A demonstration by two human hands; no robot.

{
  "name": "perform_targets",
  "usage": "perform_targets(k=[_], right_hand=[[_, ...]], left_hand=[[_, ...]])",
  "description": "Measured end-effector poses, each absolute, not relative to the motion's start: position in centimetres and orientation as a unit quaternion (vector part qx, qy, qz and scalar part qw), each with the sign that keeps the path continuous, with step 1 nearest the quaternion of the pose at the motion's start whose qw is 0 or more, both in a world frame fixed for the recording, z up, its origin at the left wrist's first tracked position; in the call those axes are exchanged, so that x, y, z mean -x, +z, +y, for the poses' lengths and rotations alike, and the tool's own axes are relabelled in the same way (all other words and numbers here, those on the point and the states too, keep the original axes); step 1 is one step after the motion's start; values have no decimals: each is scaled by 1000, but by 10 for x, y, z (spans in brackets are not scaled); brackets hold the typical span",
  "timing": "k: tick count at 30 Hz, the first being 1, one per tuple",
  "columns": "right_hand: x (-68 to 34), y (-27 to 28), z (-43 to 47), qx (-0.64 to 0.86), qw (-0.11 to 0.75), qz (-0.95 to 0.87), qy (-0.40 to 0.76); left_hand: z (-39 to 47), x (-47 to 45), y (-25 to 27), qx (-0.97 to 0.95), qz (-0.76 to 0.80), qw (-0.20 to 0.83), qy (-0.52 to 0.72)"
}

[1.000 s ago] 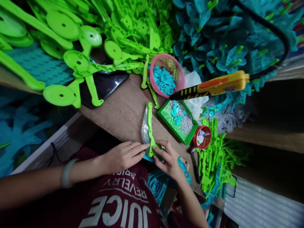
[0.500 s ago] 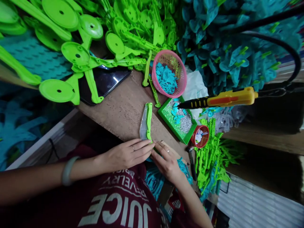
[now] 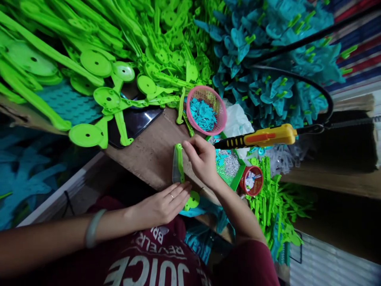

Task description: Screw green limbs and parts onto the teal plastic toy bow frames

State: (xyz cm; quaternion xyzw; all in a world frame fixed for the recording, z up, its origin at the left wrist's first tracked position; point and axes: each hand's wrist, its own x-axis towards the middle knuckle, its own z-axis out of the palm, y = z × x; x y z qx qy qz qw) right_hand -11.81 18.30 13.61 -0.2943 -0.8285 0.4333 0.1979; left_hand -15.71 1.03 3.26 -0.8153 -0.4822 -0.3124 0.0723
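Note:
A bright green plastic part (image 3: 180,165) with a clear, blade-like strip along its side lies on the brown work surface. My left hand (image 3: 163,203) rests flat across its lower portion, fingers stretched out together. Below those fingers shows a round green disc (image 3: 194,199), with teal plastic (image 3: 205,210) beside it. My right hand (image 3: 203,161) is closed, thumb and forefinger pinched at the upper end of the green part. Whatever the pinch holds is hidden. Just beyond my right hand hangs a yellow-and-black electric screwdriver (image 3: 268,136).
A pink basket (image 3: 222,115) holds small teal pieces. The green tray (image 3: 238,180) contains screws and teal pieces, partly behind my right wrist. Nearby stands a small red basket (image 3: 253,190). Green parts (image 3: 101,24) and teal parts (image 3: 276,71) are heaped behind; a dark phone (image 3: 141,123) lies left.
My right hand has lifted from beside my left hand and moved up to the green part's upper end, its fingers now closed. The round disc has come into view. The camera view has shifted.

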Motion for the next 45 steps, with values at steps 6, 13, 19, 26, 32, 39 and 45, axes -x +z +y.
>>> perform_targets(k=[6, 13, 19, 26, 32, 39, 45], right_hand=[[155, 102, 191, 261, 329, -633, 650], [163, 82, 197, 275, 262, -588, 714], [99, 185, 167, 277, 362, -565, 688], [54, 140, 88, 386, 542, -554, 501], [22, 168, 96, 341, 594, -606, 405], [20, 161, 223, 367, 425, -728, 393], [23, 147, 250, 287, 299, -735, 536]], left_hand=[[11, 157, 30, 810, -482, 64, -328], [14, 159, 28, 807, -478, 55, -342], [9, 160, 19, 780, -477, -70, -399], [1, 162, 16, 784, -468, -67, -403], [3, 166, 17, 796, -444, -48, -409], [3, 163, 25, 815, -450, -15, -365], [6, 158, 34, 818, -459, -32, -345]])
